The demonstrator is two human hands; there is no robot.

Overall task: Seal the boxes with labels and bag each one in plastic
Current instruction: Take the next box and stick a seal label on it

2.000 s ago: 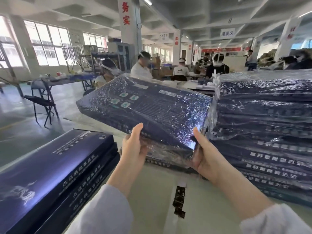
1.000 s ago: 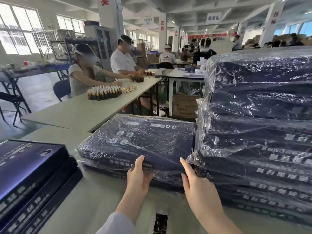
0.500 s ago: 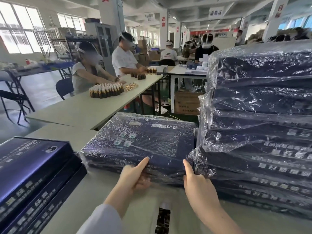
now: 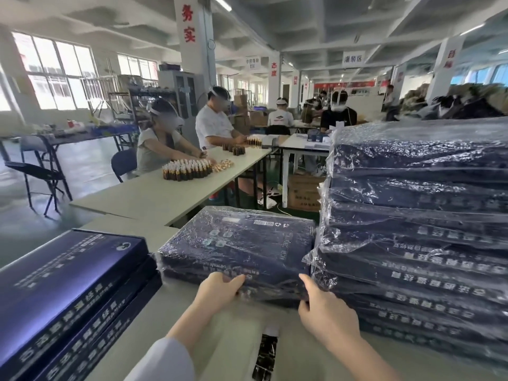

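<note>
A dark blue box in clear plastic, the bagged box (image 4: 242, 243), lies flat on a low pile in the middle of the table (image 4: 225, 334). My left hand (image 4: 218, 288) grips its near edge, thumb on top. My right hand (image 4: 324, 312) holds the near right corner, thumb up against the plastic. A tall stack of bagged boxes (image 4: 417, 215) rises at the right. At the left lies a stack of unbagged blue boxes (image 4: 66, 292). A strip of dark labels (image 4: 265, 358) lies on the table between my arms.
Beyond my table stands a long table (image 4: 154, 196) with several small brown bottles (image 4: 187, 169), where two seated people (image 4: 165, 144) work. A cardboard carton (image 4: 303, 192) sits on the floor behind the pile. Folding chairs (image 4: 35, 174) stand at the left.
The bagged box came down from the air onto the low pile. My hands stayed at its near edge, and my left fingers curled round it.
</note>
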